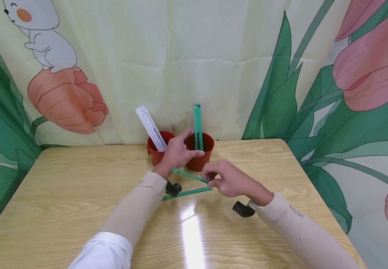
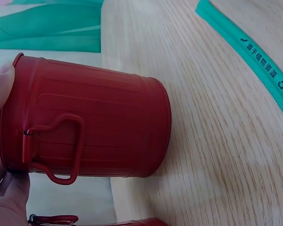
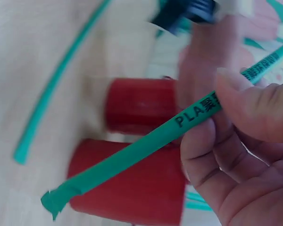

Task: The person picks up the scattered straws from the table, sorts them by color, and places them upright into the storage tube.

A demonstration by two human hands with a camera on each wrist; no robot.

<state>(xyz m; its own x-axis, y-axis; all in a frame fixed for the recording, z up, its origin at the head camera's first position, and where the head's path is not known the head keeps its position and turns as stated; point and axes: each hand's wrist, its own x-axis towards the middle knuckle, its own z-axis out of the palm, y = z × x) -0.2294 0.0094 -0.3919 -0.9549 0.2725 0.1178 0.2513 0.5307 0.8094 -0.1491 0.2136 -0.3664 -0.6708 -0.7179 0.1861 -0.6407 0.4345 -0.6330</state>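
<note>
With thumb and fingers spread round its rim, my left hand point(image 1: 177, 152) grips the right-hand small red bucket point(image 1: 198, 163). Its side and wire handle show in the left wrist view, where the bucket point(image 2: 99, 117) stands on the table. Several green wrapped straws point(image 1: 198, 125) stand upright in it. In front of the bucket, my right hand point(image 1: 226, 178) pinches one green wrapped straw point(image 3: 146, 146) printed "PLA", its torn-looking end pointing away from the hand. Another green wrapped straw point(image 1: 194, 191) lies on the table below the hands.
A second red bucket point(image 1: 154, 156) stands just left of the gripped one, partly behind the left hand, with white wrapped straws point(image 1: 151, 129) leaning in it. The wooden table point(image 1: 79, 194) ends at a printed curtain point(image 1: 210, 67) close behind the buckets. Black camera mounts point(image 1: 243, 209) sit at the wrists.
</note>
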